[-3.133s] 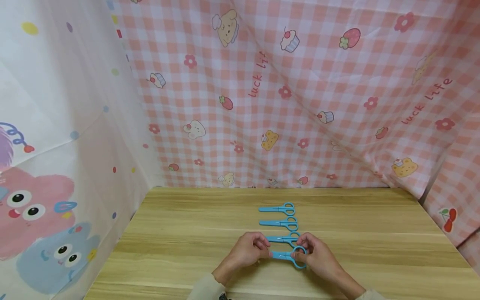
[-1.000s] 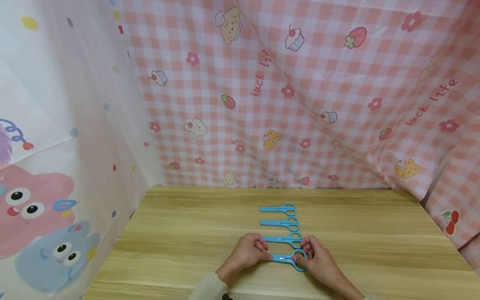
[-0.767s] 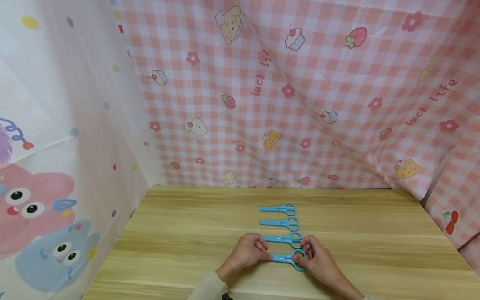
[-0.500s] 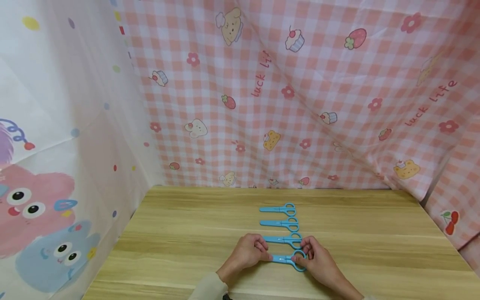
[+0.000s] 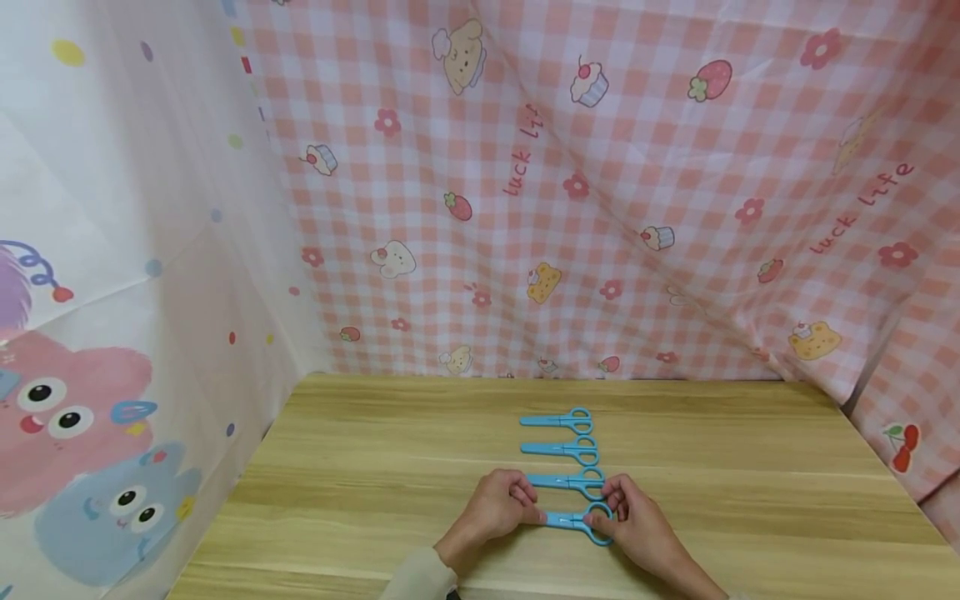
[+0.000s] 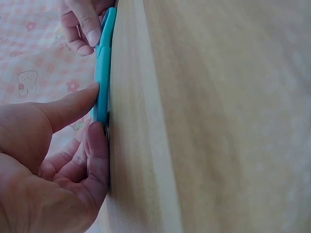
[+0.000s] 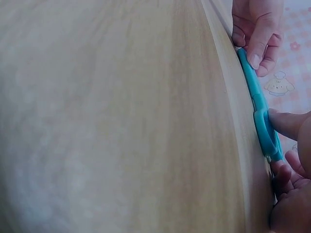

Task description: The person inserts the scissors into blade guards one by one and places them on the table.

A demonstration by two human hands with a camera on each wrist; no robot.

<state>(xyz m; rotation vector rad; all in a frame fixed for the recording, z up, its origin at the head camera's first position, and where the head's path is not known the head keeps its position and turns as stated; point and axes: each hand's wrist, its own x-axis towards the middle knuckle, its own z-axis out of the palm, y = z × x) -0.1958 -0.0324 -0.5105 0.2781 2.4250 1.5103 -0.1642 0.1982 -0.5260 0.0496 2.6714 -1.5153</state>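
Observation:
A pair of light-blue scissors point(image 5: 564, 520), its blade end in a sheath-like blue cover, lies flat on the wooden table nearest the person, handles to the right. My left hand point(image 5: 495, 504) pinches its blade end between thumb and fingers. At the handle loops, my right hand point(image 5: 637, 521) grips with the thumb on top and the fingers curled beyond. In the left wrist view, the left thumb point(image 6: 73, 107) presses the blue side. The right wrist view has the right thumb point(image 7: 289, 124) against a handle loop. Some fingertips are hidden.
Three matching scissors lie behind in a column: a near one point(image 5: 558, 481) just beyond my fingers, a middle one point(image 5: 551, 448) and a far one point(image 5: 551, 421). A pink checked cloth point(image 5: 480, 208) hangs behind the table point(image 5: 360, 467); a white printed cloth point(image 5: 187, 333) hangs at left.
Since the oldest frame, the nearest scissors and both hands have shifted slightly toward the person, widening the gap to the scissors behind. Over the last second the hands stay in place.

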